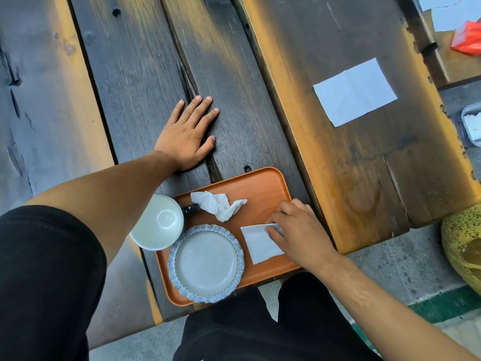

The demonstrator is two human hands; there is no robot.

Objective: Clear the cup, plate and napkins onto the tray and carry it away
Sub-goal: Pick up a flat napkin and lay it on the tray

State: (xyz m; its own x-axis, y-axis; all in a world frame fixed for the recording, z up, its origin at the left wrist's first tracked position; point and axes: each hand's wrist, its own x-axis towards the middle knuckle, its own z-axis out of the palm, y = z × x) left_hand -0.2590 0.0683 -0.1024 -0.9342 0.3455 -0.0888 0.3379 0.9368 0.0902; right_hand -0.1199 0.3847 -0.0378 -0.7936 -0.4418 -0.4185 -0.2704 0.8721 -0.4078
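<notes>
An orange tray [260, 186] lies at the near edge of the dark wooden table. On it stand a white cup [157, 225] at the left rim, a blue-rimmed plate [205, 263], a crumpled napkin [217, 205] and a flat folded napkin [260, 243]. My right hand [296, 230] rests on the tray's right side, its fingertips pinching the upper corner of the flat napkin. My left hand [188, 128] lies flat on the table beyond the tray, fingers spread, holding nothing. Another flat white napkin [355, 92] lies on the table at the right.
A red packet [467, 37] and more white paper [455, 14] lie at the far right on another table. A grey container [472, 125] sits at the right edge. A yellow-green speckled object [463, 246] is on the ground at the right. My dark trousers fill the bottom.
</notes>
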